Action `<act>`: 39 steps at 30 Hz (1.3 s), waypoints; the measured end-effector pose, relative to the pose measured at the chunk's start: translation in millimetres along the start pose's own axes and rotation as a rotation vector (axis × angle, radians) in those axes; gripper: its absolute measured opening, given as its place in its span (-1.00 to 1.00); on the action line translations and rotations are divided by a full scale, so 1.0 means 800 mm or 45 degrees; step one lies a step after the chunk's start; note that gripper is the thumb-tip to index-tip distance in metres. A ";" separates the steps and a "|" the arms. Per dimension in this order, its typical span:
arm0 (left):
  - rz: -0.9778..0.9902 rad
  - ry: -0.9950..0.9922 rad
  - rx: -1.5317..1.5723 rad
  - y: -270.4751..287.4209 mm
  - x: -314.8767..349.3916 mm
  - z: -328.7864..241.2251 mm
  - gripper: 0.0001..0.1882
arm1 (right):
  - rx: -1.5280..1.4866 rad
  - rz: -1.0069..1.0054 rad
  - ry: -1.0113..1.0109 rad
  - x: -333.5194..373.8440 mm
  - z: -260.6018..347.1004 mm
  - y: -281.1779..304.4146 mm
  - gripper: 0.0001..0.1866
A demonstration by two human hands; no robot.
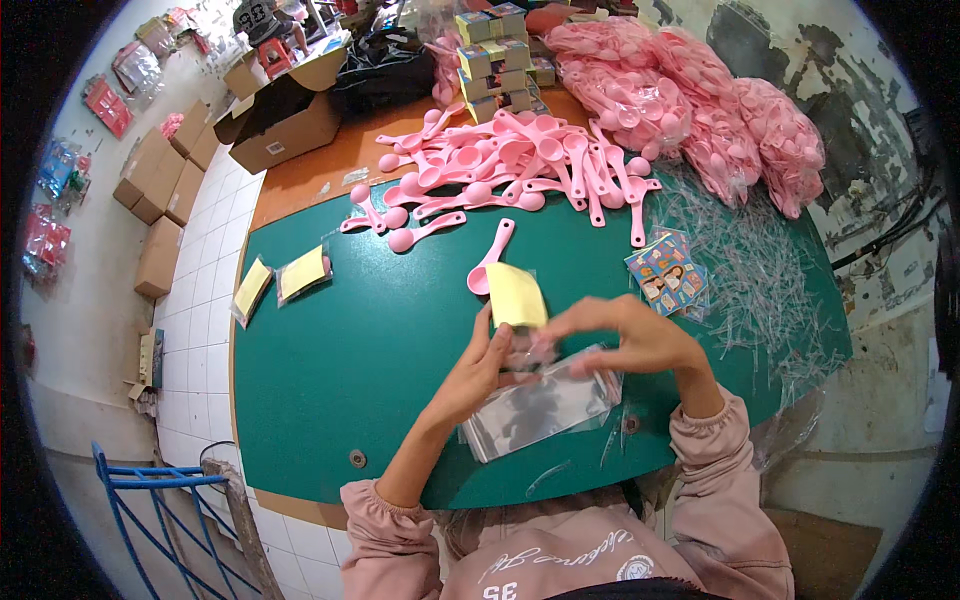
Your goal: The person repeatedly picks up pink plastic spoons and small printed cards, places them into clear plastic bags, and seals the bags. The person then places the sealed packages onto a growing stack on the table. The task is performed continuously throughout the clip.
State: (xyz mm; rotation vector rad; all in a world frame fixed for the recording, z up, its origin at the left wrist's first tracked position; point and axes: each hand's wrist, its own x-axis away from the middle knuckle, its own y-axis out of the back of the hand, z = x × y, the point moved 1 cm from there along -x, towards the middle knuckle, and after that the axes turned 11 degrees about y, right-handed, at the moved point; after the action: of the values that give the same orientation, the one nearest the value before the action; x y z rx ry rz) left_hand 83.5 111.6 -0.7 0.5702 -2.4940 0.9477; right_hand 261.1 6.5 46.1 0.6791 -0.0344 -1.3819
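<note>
My left hand (472, 372) is closed on a small clear plastic bag with a pale yellow card (516, 297) in it. My right hand (640, 338), slightly blurred, hovers beside the bag's near end with its thumb and fingers apart. Under both hands lies a stack of clear plastic bags (540, 415). Just beyond the yellow card, a single pink measuring spoon (492, 258) rests on the green table (350, 370). Two packed bags with yellow cards (303, 272) lie at the left. To the right are colourful printed cards (668, 277), overlapping each other.
A heap of pink spoons (520, 160) spreads across the table's far side. Behind it stand stacked bundles of cards (495, 62) and large bags of pink spoons (690, 100). Clear plastic strips (745, 280) litter the right side. A cardboard box (285, 120) sits far left; a blue metal frame (165, 480) stands near left.
</note>
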 end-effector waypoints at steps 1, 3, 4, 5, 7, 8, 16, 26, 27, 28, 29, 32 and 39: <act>-0.027 -0.037 -0.095 -0.003 -0.004 0.005 -0.43 | -0.045 0.164 0.097 0.001 -0.003 0.001 -0.63; -0.055 -0.072 -0.191 0.004 -0.012 0.014 -0.41 | 0.053 -0.099 -0.070 0.000 -0.011 -0.011 -0.62; 0.011 -0.076 -0.213 0.009 -0.015 0.017 -0.38 | 0.154 -0.360 -0.237 -0.002 -0.017 -0.016 -0.61; 0.084 -0.078 -0.237 0.009 -0.017 0.018 -0.35 | 0.164 -0.527 -0.406 -0.005 -0.028 -0.025 -0.53; 0.107 -0.042 -0.117 0.001 -0.012 0.016 -0.32 | -0.135 -0.561 -0.523 -0.002 -0.041 -0.038 -0.50; 0.122 -0.009 0.008 -0.002 -0.009 0.014 -0.28 | -0.441 -0.584 -0.633 -0.003 -0.045 -0.043 -0.46; 0.168 0.085 -0.362 -0.009 0.008 0.012 -0.13 | -0.406 -0.756 -0.538 -0.003 -0.064 -0.031 -0.47; 0.093 0.069 -0.159 0.013 0.002 0.024 -0.30 | 0.672 0.009 -0.105 -0.006 -0.001 -0.058 -0.74; 0.053 0.096 -0.144 0.016 0.003 0.025 -0.31 | 0.666 0.116 -0.138 -0.006 0.003 -0.064 -0.79; 0.058 0.099 -0.144 0.013 0.004 0.024 -0.31 | 0.668 0.115 -0.144 -0.006 0.004 -0.066 -0.79; 0.050 0.113 -0.086 0.009 0.006 0.020 -0.32 | 0.707 0.117 -0.141 -0.006 0.005 -0.068 -0.78; 0.090 0.156 0.054 0.014 0.007 0.021 -0.33 | 0.856 0.108 -0.090 -0.008 0.012 -0.073 -0.77; 0.209 0.101 0.421 0.006 0.016 0.013 -0.33 | 1.560 -0.091 0.215 -0.014 0.034 -0.089 -0.87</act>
State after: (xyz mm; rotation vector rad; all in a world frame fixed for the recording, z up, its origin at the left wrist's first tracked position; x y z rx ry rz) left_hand 68.3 104.5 -4.1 0.4199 -2.3559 1.4329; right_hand 184.6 3.4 39.3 1.8114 -0.7740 -1.2704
